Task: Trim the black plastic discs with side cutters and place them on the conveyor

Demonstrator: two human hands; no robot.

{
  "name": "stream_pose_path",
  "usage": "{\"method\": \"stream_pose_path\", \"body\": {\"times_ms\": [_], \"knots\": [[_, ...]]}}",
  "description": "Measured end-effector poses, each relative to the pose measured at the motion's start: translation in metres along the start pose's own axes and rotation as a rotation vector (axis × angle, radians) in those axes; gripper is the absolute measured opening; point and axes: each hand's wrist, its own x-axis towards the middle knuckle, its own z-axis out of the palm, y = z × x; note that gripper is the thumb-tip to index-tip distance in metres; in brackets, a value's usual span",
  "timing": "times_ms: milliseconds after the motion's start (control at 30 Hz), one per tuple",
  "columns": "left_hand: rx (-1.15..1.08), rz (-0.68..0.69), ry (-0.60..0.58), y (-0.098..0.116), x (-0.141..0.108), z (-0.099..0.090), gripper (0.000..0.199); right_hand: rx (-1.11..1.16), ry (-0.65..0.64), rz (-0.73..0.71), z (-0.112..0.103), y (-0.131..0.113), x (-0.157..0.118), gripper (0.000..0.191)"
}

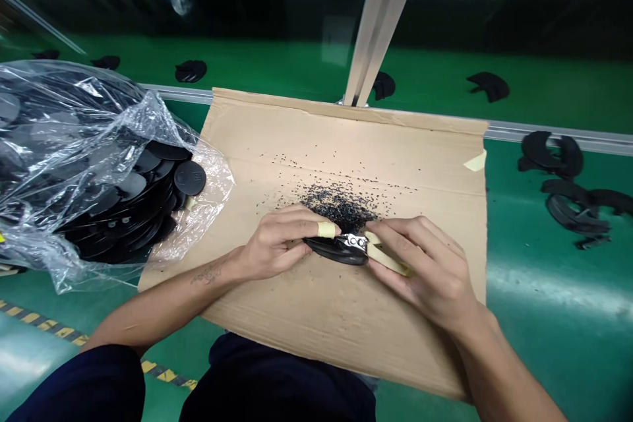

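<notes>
My left hand [281,241] grips a round black plastic disc [339,252] by its left side, thumb below and fingers above; yellowish tape wraps one fingertip. In my right hand [425,264] is a pair of cutting pliers [355,240] with pale yellow handles, fingers closed around them. The metal jaws meet the disc's upper edge; whether they bite on anything is too small to tell. Just beyond the disc lies a pile of tiny black plastic scraps [341,201], scattered over a cardboard sheet [297,323].
A clear plastic bag [64,138] full of black discs [119,211] lies open at the left, overlapping the cardboard. Several curved black pieces [554,151] rest on the green surface at right. A metal post [380,20] stands at the cardboard's back edge, with glossy green panels [277,59] behind.
</notes>
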Motion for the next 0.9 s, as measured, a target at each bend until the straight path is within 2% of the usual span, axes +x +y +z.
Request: {"method": "stream_pose_path", "body": {"times_ms": [300, 567, 700, 900], "knots": [[-0.022, 0.002, -0.005, -0.001, 0.000, 0.002, 0.039, -0.105, -0.039, -0.012, -0.003, -0.004, -0.002, 0.030], [-0.001, -0.010, -0.011, 0.003, 0.002, -0.001, 0.035, 0.205, -0.025, 0.102, -0.005, -0.004, 0.000, 0.029], [0.007, -0.013, -0.013, 0.005, 0.003, -0.002, 0.031, 0.002, 0.041, 0.076, -0.004, 0.002, 0.002, 0.034], [0.078, -0.081, -0.142, 0.005, 0.000, 0.001, 0.040, -0.328, -0.012, -0.033, 0.001, 0.003, 0.001, 0.027]]}}
